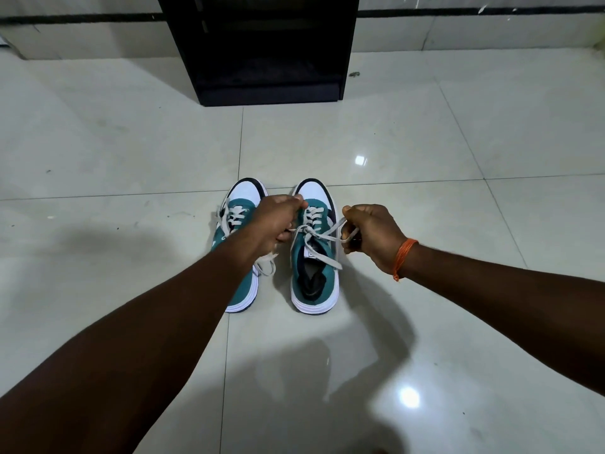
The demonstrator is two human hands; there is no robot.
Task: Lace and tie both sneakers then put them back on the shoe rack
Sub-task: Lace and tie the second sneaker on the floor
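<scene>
Two teal sneakers stand side by side at frame centre. The left hand point(274, 221) and right hand point(370, 231) each pinch one end of the lace point(322, 235) of the right sneaker point(315, 257). The left sneaker point(240, 224) sits partly under the left forearm. The black shoe rack point(262, 50) stands at top centre.

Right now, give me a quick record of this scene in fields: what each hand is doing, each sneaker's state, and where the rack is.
left hand: closed on one lace end of the right sneaker
right hand: closed on the other lace end, pulled out to the side
right sneaker: on the floor, laced, knot being pulled
left sneaker: on the floor beside it, lace ends loose, partly hidden by the left forearm
shoe rack: dark, standing beyond the sneakers' toes
floor: glossy pale tiles
</scene>
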